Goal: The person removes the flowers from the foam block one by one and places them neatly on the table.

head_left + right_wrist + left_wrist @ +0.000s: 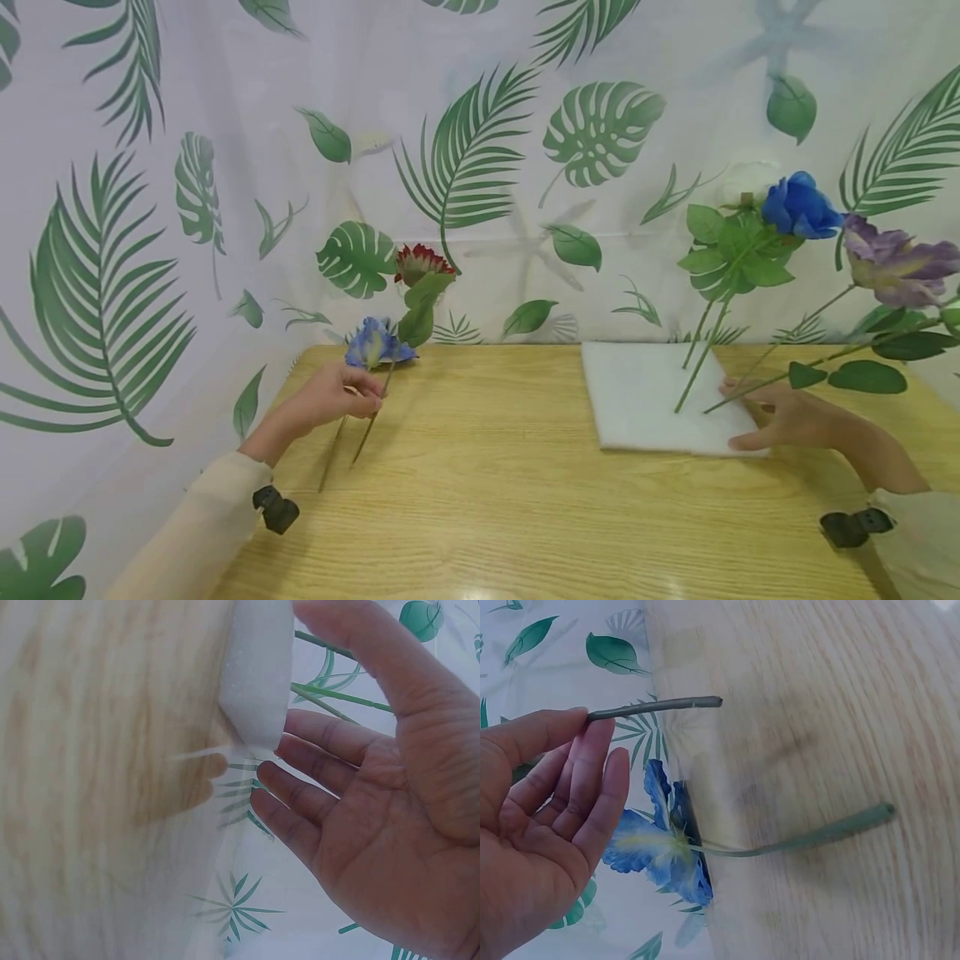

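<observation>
My left hand (341,393) pinches the stem of a red flower (422,265) with green leaves, its lower end angled down over the table. Below that stem, a blue iris-like flower (656,844) lies on the table, its own stem (810,838) apart from my fingers. At the right, my right hand (798,421) rests at the side of a white foam board (637,408), thumb and fingers spread and fingertips at its edge. Stems stand in the board, bearing a blue rose (802,207), a purple flower (896,262) and a pale white flower (750,179).
The wooden table (480,508) reaches back to a white cloth (480,50) printed with green leaves, hanging close behind it. Purple-flower leaves (870,377) lean out over my right wrist. Black wrist cameras (276,509) sit on both sleeves.
</observation>
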